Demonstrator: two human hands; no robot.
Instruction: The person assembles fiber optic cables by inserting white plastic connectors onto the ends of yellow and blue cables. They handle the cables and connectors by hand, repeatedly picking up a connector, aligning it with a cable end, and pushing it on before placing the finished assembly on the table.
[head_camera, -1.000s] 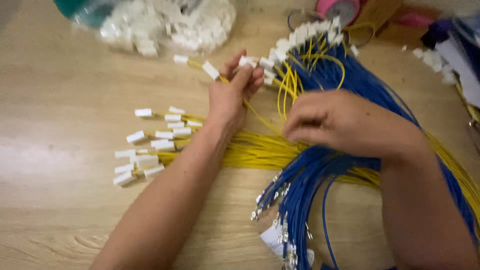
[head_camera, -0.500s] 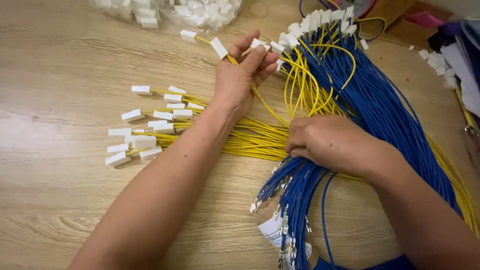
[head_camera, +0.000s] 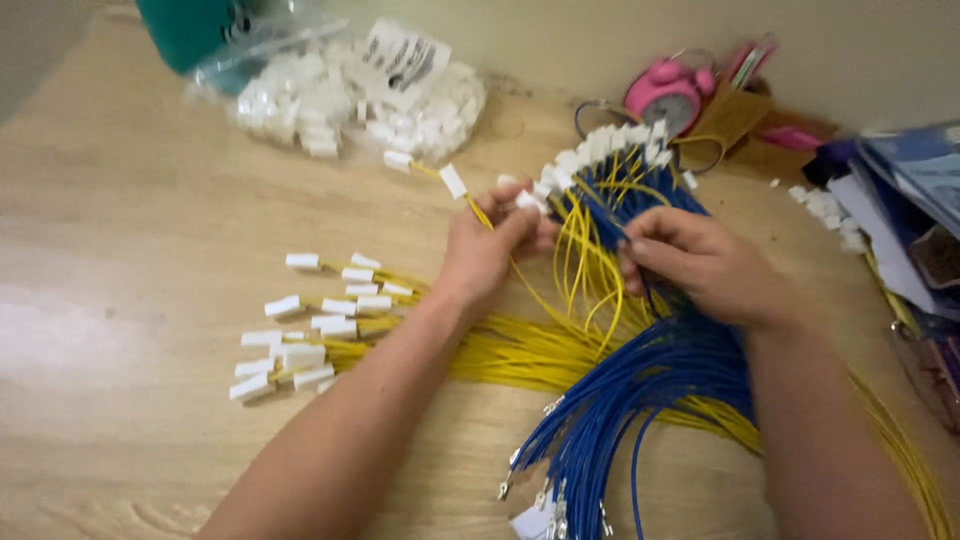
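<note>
The left hand (head_camera: 490, 245) is closed in a pinch on a single yellow wire (head_camera: 478, 210), thumb and fingers meeting just below its white connector (head_camera: 453, 181), which sticks up and away from the knuckles toward the back of the counter (head_camera: 120, 200). A moment ago this hand lay flatter, with its fingers spread over the yellow strands; now it has lifted and drawn together around the one lead, so that wire stands apart from the rest. The right hand (head_camera: 700, 265) has moved too: half a second back it pressed down low on the bundle where blue and yellow cross, and now it has come up beside the left hand, fingers curled among the upright wires; it seems to grip a few of them, though exactly which ones is hidden by the fingers. Between the two hands rises the fan of yellow and blue wires (head_camera: 600, 230), their white connectors (head_camera: 600, 150) clustered at the top. That suggests one lead is being singled out from the fan while the other hand steadies what remains. Further out, the blue wire bundle (head_camera: 640, 390) sweeps down toward the near edge with bare metal terminals (head_camera: 545, 490) at its ends, and a group of yellow wires with white connectors (head_camera: 300, 340) lies spread on the counter to the left. At the back sit a clear bag of white connectors (head_camera: 340, 95) and a pink alarm clock (head_camera: 665, 95).
</note>
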